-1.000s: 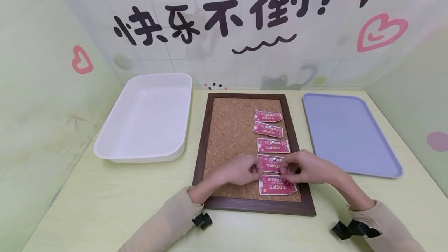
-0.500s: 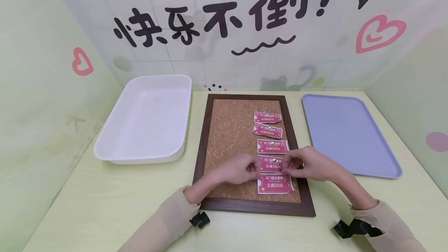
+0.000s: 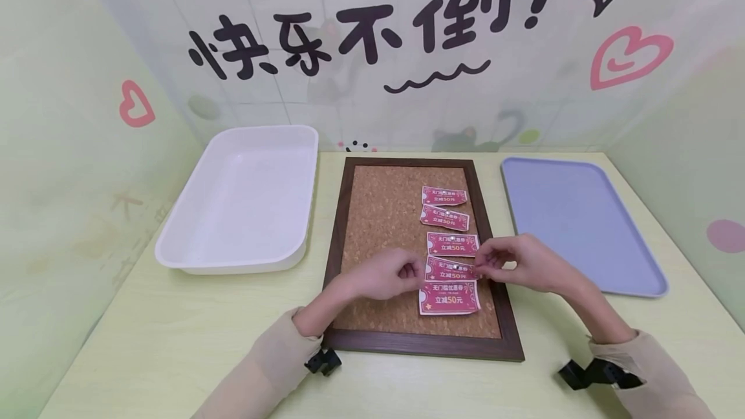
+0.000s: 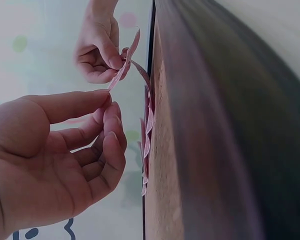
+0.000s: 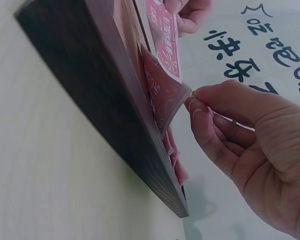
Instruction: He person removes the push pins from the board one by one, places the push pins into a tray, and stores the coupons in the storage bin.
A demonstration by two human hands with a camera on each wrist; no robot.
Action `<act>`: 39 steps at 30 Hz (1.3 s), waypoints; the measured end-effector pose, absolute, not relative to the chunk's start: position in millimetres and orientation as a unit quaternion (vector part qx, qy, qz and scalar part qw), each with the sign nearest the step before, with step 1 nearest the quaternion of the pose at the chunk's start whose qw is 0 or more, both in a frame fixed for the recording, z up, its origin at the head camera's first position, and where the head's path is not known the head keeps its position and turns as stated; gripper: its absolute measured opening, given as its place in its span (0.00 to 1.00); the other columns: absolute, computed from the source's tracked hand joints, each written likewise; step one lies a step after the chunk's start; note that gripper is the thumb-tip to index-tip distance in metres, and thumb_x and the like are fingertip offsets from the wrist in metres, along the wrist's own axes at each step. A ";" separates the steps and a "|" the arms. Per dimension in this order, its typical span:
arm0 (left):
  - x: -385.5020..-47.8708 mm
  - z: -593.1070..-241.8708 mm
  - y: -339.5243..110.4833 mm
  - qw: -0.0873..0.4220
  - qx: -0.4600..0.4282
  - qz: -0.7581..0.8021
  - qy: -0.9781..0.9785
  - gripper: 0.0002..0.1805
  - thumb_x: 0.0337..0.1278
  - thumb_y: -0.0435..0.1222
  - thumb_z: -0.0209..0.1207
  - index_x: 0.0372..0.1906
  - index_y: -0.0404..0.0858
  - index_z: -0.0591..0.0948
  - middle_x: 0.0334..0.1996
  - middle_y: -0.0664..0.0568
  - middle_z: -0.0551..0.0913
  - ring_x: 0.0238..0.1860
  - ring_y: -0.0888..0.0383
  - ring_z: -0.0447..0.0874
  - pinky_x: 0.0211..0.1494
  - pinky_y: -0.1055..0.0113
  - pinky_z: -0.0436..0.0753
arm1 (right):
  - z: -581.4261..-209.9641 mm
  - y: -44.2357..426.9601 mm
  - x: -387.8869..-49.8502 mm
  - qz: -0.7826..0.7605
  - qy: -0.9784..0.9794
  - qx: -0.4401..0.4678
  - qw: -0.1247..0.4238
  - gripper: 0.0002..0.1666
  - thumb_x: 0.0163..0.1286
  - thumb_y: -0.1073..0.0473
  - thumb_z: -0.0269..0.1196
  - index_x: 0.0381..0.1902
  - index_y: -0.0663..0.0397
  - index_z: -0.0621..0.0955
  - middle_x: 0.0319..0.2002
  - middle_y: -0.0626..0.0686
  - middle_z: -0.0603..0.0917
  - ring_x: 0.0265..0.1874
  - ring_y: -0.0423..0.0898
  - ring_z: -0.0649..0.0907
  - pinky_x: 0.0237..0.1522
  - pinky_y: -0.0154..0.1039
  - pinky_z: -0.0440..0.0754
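Observation:
A framed corkboard (image 3: 384, 212) lies flat on the table with several pink coupons in a column on its right side. White pushpins show on the upper ones. Between my hands the nearest coupon (image 3: 448, 300) is raised off the cork, just below the coupon (image 3: 439, 270) above it. My left hand (image 3: 387, 275) pinches its upper left corner between thumb and fingers. At the right, my right hand (image 3: 526, 264) pinches where the two coupons' corners meet, also seen on the raised coupon (image 5: 165, 92) in the right wrist view. Whether a pin sits in those fingertips is unclear.
To the left stands a deep white tray (image 3: 241, 196). A shallow blue-purple tray (image 3: 582, 225) lies at the right, close to the board's dark wooden frame (image 3: 425, 343). A printed wall (image 3: 372, 102) rises behind the table.
Both hands have moved up the board, bringing the nearest coupon upward and slightly left, closer to the coupon above. The right hand has also moved out toward the board's right edge.

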State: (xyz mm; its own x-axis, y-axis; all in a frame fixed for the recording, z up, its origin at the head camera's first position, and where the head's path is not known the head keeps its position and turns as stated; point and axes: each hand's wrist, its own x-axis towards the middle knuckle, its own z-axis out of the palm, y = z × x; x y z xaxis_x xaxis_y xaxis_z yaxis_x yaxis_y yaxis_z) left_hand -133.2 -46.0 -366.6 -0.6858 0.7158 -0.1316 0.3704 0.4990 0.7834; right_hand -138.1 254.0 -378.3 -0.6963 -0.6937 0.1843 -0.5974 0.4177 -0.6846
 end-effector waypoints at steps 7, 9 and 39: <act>-135.0 -363.1 -58.4 0.220 0.325 0.383 0.836 0.05 0.69 0.32 0.61 0.35 0.41 0.82 0.27 0.56 0.79 0.29 0.61 0.74 0.36 0.70 0.77 | -379.1 260.6 -142.2 -0.384 0.838 -0.388 0.016 0.13 0.62 0.75 0.69 0.40 0.53 0.86 0.34 0.46 0.88 0.33 0.38 0.86 0.37 0.31 0.85; -136.2 -362.4 -64.1 0.219 0.327 0.389 0.833 0.05 0.69 0.32 0.61 0.35 0.40 0.82 0.28 0.54 0.80 0.30 0.61 0.74 0.35 0.70 0.77 | -378.3 263.0 -143.1 -0.384 0.844 -0.374 0.014 0.12 0.63 0.75 0.68 0.39 0.53 0.86 0.34 0.45 0.88 0.33 0.37 0.85 0.37 0.31 0.84; -155.4 -349.0 -143.2 0.038 0.173 0.474 0.862 0.04 0.68 0.28 0.59 0.44 0.33 0.81 0.36 0.47 0.83 0.37 0.52 0.82 0.38 0.64 0.83 | -367.6 296.6 -175.7 -0.403 0.865 -0.293 -0.065 0.09 0.66 0.77 0.64 0.41 0.63 0.84 0.31 0.57 0.86 0.29 0.43 0.86 0.34 0.27 0.82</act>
